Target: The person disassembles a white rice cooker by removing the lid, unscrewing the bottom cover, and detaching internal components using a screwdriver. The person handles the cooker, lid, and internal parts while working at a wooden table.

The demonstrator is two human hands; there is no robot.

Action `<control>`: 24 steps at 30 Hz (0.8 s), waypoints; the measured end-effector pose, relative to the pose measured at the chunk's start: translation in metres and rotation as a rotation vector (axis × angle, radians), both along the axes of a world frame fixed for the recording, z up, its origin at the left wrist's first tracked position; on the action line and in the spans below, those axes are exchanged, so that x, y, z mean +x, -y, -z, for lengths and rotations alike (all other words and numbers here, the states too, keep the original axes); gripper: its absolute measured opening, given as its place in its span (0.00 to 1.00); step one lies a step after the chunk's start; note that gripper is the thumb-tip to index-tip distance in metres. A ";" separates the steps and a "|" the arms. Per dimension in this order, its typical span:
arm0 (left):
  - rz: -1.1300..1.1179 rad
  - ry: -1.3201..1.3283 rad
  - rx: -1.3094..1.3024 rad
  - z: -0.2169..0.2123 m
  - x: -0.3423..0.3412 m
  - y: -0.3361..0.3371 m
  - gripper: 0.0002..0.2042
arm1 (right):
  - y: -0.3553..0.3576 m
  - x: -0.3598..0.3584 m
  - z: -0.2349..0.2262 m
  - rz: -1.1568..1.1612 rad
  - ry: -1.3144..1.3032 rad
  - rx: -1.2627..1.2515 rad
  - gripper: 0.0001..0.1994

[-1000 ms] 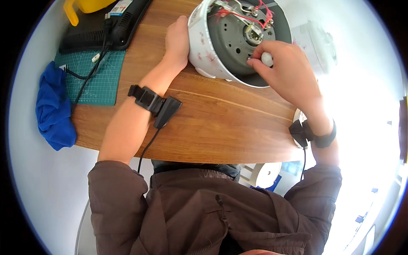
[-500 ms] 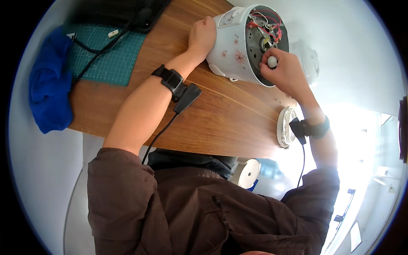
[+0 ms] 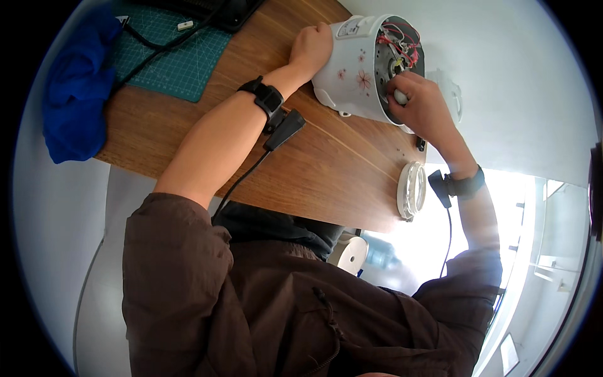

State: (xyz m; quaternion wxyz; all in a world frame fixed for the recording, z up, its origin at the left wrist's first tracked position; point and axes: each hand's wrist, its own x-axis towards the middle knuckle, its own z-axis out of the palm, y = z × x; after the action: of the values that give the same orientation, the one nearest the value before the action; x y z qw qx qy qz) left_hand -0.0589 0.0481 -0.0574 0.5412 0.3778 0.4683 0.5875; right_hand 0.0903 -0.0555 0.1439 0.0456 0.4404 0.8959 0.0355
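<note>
Cooker swung further onto its side since a second ago.
My left hand (image 3: 311, 50) braces the rice cooker (image 3: 355, 69); right hand (image 3: 424, 107) pinches a white-handled tool (image 3: 400, 96) inside its opened base (wiring exposed, work unfinished).

bench (image 3: 339, 169): wooden | cooker (image 3: 352, 69): on its side, under left hand (image 3: 311, 47) | round lid (image 3: 411, 190): below right hand (image 3: 424, 107) | green mat (image 3: 182, 60): left of left hand | blue cloth (image 3: 78, 94): further left, at bench edge
</note>
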 end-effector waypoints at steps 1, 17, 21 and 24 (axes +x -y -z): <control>-0.017 0.009 0.009 0.003 0.000 -0.002 0.28 | 0.000 -0.001 0.000 -0.017 -0.003 0.007 0.06; -0.004 0.002 -0.009 -0.008 -0.002 0.003 0.28 | 0.008 -0.009 0.002 0.617 -0.204 -0.076 0.10; -0.003 0.034 -0.002 -0.012 -0.002 0.008 0.28 | 0.007 0.003 0.006 0.530 -0.223 -0.080 0.10; -0.007 0.023 0.003 -0.012 -0.004 0.008 0.28 | 0.007 0.004 0.006 0.420 -0.232 -0.074 0.07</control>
State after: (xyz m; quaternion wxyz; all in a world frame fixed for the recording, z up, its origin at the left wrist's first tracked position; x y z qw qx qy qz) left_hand -0.0627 0.0402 -0.0454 0.5440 0.3703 0.4624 0.5942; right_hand 0.0940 -0.0626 0.1374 -0.0350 0.6162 0.7847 -0.0582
